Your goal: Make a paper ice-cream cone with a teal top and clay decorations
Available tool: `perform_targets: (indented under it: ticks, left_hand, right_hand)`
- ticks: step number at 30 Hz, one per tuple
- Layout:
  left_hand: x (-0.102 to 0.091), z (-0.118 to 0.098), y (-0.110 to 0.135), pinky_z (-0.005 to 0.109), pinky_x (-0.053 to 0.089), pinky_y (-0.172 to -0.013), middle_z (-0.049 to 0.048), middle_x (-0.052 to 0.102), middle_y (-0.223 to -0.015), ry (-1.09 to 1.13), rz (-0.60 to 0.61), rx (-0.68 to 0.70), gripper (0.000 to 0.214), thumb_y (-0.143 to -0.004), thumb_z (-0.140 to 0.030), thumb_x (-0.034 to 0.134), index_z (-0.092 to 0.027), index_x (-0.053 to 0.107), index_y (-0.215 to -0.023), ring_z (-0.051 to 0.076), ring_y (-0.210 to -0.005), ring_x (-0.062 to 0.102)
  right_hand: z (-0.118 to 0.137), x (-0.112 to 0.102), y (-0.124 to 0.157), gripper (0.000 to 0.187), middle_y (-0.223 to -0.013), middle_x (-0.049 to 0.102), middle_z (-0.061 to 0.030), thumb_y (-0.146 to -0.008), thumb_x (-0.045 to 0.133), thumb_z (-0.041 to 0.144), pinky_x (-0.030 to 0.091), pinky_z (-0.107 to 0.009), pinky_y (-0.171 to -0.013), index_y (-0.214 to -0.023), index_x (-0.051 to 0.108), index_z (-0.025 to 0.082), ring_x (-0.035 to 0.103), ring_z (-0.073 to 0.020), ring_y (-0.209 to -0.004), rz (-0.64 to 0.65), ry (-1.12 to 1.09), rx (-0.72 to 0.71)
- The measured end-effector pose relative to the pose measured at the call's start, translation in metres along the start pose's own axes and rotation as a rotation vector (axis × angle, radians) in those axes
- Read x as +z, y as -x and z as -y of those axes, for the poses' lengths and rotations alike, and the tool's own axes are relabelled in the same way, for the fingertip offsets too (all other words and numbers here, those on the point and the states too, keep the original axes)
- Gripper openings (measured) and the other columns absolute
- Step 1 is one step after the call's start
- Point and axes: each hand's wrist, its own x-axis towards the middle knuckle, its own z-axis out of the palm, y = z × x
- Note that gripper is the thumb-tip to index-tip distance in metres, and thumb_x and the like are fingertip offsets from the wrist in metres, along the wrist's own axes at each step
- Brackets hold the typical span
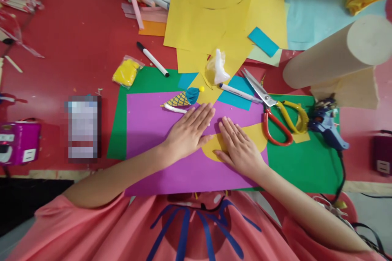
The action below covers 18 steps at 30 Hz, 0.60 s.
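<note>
My left hand (190, 130) lies flat with fingers stretched out on a purple paper sheet (153, 130). My right hand (239, 147) lies flat beside it, pressing a yellow paper cut-out (257, 135) onto the purple sheet. The purple sheet rests on a larger green sheet (294, 163). A small paper cone with a blue tip and a yellow ball (183, 98) sits at the purple sheet's top edge, just beyond my left fingertips.
Scissors with red and yellow handles (275, 114) and a blue glue gun (327, 124) lie right of my hands. Two markers (153, 59) (239, 93), yellow sheets (214, 20), a plastic bag (218, 67), a yellow pom-pom bag (126, 72) and a cardboard tube (333, 55) surround them on the red table.
</note>
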Motion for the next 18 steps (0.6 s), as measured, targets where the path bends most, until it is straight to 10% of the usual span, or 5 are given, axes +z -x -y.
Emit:
perform_targets:
  ticks: [7, 18]
  left_hand:
    - [-0.011, -0.032, 0.064, 0.041, 0.031, -0.12, 0.0114, 0.038, -0.158, -0.058, 0.044, -0.049, 0.062, -0.1, -0.046, 0.035, -0.011, 0.037, -0.151, 0.025, -0.144, 0.043]
    - [-0.016, -0.023, 0.013, 0.046, 0.029, -0.121, 0.0156, 0.027, -0.162, -0.008, 0.07, -0.085, 0.064, -0.101, -0.042, 0.036, -0.011, 0.025, -0.156, 0.028, -0.149, 0.034]
  right_hand:
    - [0.0, 0.001, 0.0, 0.086, -0.159, 0.036, -0.0183, -0.098, 0.045, 0.05, 0.034, -0.042, -0.119, -0.159, 0.004, 0.006, 0.036, -0.0273, -0.148, 0.013, -0.007, -0.004]
    - [0.012, 0.002, -0.007, 0.081, -0.158, 0.038, -0.0184, -0.1, 0.04, 0.047, 0.034, -0.043, -0.118, -0.159, 0.002, 0.007, 0.037, -0.0281, -0.147, 0.023, -0.013, 0.094]
